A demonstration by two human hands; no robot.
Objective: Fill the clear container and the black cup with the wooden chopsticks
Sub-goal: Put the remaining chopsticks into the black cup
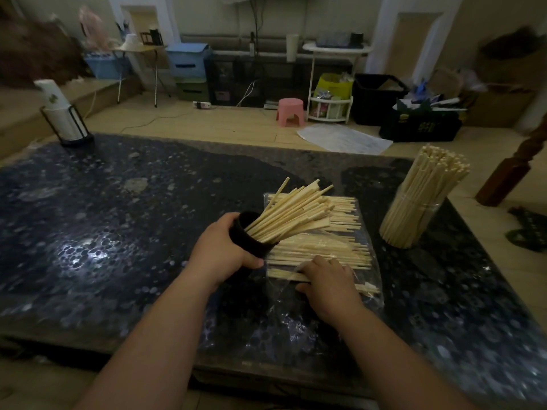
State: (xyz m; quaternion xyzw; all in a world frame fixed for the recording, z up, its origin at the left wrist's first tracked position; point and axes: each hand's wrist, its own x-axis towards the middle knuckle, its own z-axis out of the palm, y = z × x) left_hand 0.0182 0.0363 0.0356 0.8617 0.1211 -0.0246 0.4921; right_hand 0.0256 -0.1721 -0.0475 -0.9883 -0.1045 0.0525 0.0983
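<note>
My left hand grips the black cup, tilted to the right with several wooden chopsticks fanning out of its mouth. My right hand lies on the loose chopsticks spread over a clear plastic sheet, its fingers curled around a few of them at the near edge. The clear container stands at the right of the table, packed with upright chopsticks that lean right.
The dark speckled table ends near my arms and at the right beside the container. A paper roll in a black holder stands at the far left corner. A brown wooden post rises beyond the right edge.
</note>
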